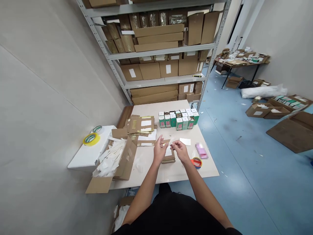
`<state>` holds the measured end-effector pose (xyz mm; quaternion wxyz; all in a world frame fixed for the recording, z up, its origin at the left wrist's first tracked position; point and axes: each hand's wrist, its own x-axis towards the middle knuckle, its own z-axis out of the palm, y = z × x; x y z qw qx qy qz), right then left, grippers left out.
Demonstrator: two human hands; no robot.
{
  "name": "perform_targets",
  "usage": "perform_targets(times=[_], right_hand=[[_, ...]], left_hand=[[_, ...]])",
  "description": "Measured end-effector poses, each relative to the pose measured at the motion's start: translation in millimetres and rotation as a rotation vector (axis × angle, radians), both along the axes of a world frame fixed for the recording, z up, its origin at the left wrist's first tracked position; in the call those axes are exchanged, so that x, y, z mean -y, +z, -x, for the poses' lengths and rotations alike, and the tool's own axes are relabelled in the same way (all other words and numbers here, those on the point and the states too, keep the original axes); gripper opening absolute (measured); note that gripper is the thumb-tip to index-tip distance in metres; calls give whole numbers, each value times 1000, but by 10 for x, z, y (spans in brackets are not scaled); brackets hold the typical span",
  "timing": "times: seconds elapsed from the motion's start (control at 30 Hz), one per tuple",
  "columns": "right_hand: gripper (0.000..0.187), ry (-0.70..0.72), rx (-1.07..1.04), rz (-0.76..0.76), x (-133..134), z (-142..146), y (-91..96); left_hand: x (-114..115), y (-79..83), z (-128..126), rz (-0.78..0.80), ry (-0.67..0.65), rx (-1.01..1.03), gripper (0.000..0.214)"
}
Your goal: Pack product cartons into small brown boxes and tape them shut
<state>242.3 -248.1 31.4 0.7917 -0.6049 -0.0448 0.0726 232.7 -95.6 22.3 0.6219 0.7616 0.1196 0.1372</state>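
Observation:
My left hand is over the left side of a flat cardboard package, fingers spread and holding nothing I can see. Close by on the right, my right hand has its thumb and fingertips pinched together; what is between them is too small to make out. A white label shows on the package between my hands. Just beyond my right hand lies a white card. An orange-and-blue tape dispenser sits beside my right wrist.
Green-and-white boxes stand at the table's back right. Flattened cardboard mailers are stacked at back left. An open carton of white paper strips is left, near yellow tape. Shelving rises behind; cartons lie on the floor.

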Motion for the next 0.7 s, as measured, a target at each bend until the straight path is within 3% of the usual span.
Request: perform_targets(times=[0.1,0.2,0.37,0.53,0.63,0.7], right_hand=[[36,-14,55,14,-41,5,3],[35,-22,122,53,-65,19,-6],[33,9,147,104,-98,74,-50],[32,30,96,64,-134,138,-114],[31,-6,67,49,-149,181,-145],[31,-33,62,58,-153,223,-165]], left_hand=[[-4,72,57,-32,-163,55,45],[-12,125,105,14,-295,40,38],[-64,111,138,114,-257,26,41],[-117,45,146,203,-83,-25,57],[-93,52,191,355,-118,-58,71],[-61,72,253,364,-187,-48,70]])
